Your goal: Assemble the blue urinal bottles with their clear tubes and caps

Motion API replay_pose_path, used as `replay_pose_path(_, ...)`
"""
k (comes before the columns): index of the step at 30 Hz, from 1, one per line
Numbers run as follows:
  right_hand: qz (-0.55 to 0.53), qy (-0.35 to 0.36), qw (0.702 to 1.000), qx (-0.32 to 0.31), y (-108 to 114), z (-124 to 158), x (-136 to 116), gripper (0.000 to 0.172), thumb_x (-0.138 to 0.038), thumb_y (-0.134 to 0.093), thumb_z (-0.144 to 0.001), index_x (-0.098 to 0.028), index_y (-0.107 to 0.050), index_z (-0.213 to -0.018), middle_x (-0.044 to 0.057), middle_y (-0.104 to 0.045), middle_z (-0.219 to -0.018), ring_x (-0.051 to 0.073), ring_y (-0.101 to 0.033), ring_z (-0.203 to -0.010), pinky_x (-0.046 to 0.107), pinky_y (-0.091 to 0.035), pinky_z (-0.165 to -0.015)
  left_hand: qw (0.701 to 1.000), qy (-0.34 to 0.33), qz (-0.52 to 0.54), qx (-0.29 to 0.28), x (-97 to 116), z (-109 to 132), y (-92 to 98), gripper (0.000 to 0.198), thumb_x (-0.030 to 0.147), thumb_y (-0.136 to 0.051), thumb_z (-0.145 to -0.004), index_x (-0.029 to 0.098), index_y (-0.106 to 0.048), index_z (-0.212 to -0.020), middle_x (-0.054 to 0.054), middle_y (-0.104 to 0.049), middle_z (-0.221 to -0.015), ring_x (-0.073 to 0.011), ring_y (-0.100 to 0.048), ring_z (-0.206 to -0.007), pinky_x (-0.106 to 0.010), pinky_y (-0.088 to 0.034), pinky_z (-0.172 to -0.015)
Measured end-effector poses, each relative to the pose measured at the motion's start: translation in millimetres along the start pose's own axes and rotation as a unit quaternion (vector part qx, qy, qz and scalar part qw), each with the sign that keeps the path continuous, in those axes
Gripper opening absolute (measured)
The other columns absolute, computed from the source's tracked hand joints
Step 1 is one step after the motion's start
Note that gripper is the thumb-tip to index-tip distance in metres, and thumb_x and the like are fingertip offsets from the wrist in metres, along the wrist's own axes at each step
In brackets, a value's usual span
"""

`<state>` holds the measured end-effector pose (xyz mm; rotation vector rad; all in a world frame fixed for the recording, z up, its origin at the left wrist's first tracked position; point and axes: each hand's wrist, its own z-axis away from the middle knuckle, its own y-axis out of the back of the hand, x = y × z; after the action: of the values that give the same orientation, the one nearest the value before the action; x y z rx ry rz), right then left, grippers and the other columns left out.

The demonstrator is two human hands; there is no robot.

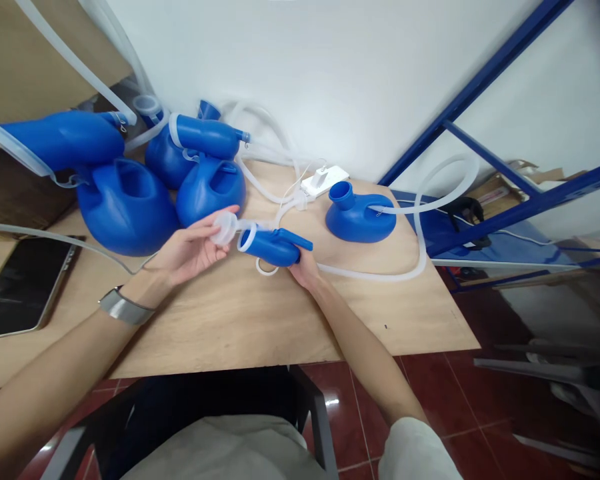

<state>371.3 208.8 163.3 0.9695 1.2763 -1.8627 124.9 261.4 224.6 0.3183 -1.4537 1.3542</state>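
Over the middle of the wooden table, my left hand (195,250) pinches a translucent round cap (224,229) between thumb and fingers. My right hand (306,268) grips a blue plastic urinal head (270,247) by its far right end. That piece has a white ring round its wide mouth, which faces left toward the cap. Cap and mouth are close together but apart. Below it shows a small white loop (267,268). A blue urinal bottle (363,220) lies to the right, with a clear tube (380,275) curving around it.
Several blue bottles (127,210) with heads and tubes crowd the back left. A tablet-like dark device (23,287) lies at the left. By the wall sits a white power strip (330,180) with a plug. Blue metal shelving (480,147) stands past the table's right edge.
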Motion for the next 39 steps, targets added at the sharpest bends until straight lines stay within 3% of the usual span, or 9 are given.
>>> replay_pose_path(3,0.045,0.03,0.998,-0.036,-2.0,2.1,1.6,0.033,-0.047,-0.081,-0.078,-0.022,-0.074,-0.098,0.003,-0.077,-0.104,0.02,-0.071,-0.096,0.024,-0.06,-0.067,0.995,-0.025,-0.097,-0.01,-12.6,0.4,-5.3,0.055,0.028,-0.082,-0.074,0.012,-0.075,-0.127,-0.006,-0.065,-0.083,-0.0123,-0.057,-0.059,-0.023,-0.049,-0.051)
replay_pose_path(8,0.09,0.043,0.991,-0.088,-8.2,8.5,-2.2,0.042,-0.056,-0.081,-0.077,-0.024,-0.074,-0.102,0.004,-0.076,-0.113,0.023,-0.071,-0.104,0.027,-0.061,-0.069,0.964,-0.136,-0.222,0.05,-35.8,-4.2,-8.2,0.05,0.05,-0.073,-0.083,0.011,-0.072,-0.114,-0.007,-0.065,-0.09,-0.0172,-0.061,-0.069,-0.027,-0.05,-0.055)
replay_pose_path(12,0.113,0.052,0.987,-0.098,-10.4,10.9,-1.5,0.046,-0.058,-0.084,-0.074,-0.023,-0.074,-0.101,0.004,-0.076,-0.11,0.021,-0.071,-0.099,0.025,-0.059,-0.071,0.973,-0.114,-0.196,0.035,-44.8,-10.0,-5.6,0.04,0.053,-0.065,-0.08,0.015,-0.067,-0.092,-0.007,-0.064,-0.077,-0.021,-0.061,-0.07,-0.031,-0.049,-0.058)
replay_pose_path(15,0.145,0.055,0.98,-0.12,-10.2,10.5,0.6,0.046,-0.061,-0.081,-0.077,-0.022,-0.076,-0.102,0.004,-0.076,-0.107,0.019,-0.07,-0.096,0.024,-0.057,-0.076,0.983,-0.075,-0.143,0.088,-44.2,-12.2,-5.6,0.029,0.046,-0.063,-0.075,0.017,-0.066,-0.078,-0.008,-0.065,-0.074,-0.0211,-0.061,-0.071,-0.031,-0.049,-0.064)
replay_pose_path(18,0.182,0.096,0.967,-0.151,-10.6,10.0,4.1,0.04,-0.057,-0.077,-0.082,-0.022,-0.08,-0.102,0.003,-0.076,-0.11,0.018,-0.069,-0.101,0.026,-0.055,-0.087,0.987,-0.017,-0.093,0.132,-42.5,-9.9,-9.4,0.031,0.046,-0.056,-0.08,0.018,-0.066,-0.071,-0.009,-0.067,-0.072,-0.0247,-0.065,-0.077,-0.033,-0.05,-0.068)
replay_pose_path(21,0.208,0.126,0.954,-0.175,-12.2,12.3,7.9,0.034,-0.051,-0.077,-0.083,-0.024,-0.083,-0.103,0.002,-0.077,-0.11,0.018,-0.069,-0.103,0.026,-0.052,-0.093,0.99,0.011,-0.089,0.11,-45.0,-4.6,-14.1,0.046,0.057,-0.052,-0.087,0.017,-0.068,-0.07,-0.011,-0.068,-0.074,-0.0254,-0.064,-0.076,-0.034,-0.047,-0.066)
replay_pose_path(24,0.217,0.158,0.947,-0.175,-14.5,18.1,9.3,0.03,-0.049,-0.076,-0.084,-0.026,-0.085,-0.1,0.001,-0.079,-0.108,0.019,-0.07,-0.103,0.029,-0.052,-0.095,0.989,-0.024,-0.112,0.094,-51.8,-0.1,-16.5,0.046,0.057,-0.054,-0.086,0.016,-0.068,-0.071,-0.01,-0.072,-0.084,-0.0225,-0.061,-0.076,-0.034,-0.049,-0.071)
replay_pose_path(28,0.222,0.183,0.943,-0.166,-17.1,27.0,7.4,0.031,-0.051,-0.076,-0.084,-0.025,-0.086,-0.098,0.004,-0.08,-0.105,0.025,-0.073,-0.108,0.037,-0.054,-0.101,0.989,-0.069,-0.114,0.068,-59.0,2.9,-18.0,0.042,0.057,-0.054,-0.085,0.018,-0.068,-0.078,-0.01,-0.075,-0.099,-0.0272,-0.067,-0.097,-0.037,-0.054,-0.088)
replay_pose_path(39,0.227,0.169,0.943,-0.177,-16.3,38.9,4.3,0.033,-0.05,-0.081,-0.084,-0.027,-0.087,-0.107,0.005,-0.081,-0.113,0.029,-0.076,-0.114,0.046,-0.058,-0.106,0.99,-0.046,-0.091,0.094,-58.2,10.9,-26.2,0.034,0.049,-0.062,-0.082,0.016,-0.072,-0.082,-0.01,-0.074,-0.1,-0.0259,-0.067,-0.104,-0.034,-0.054,-0.098)
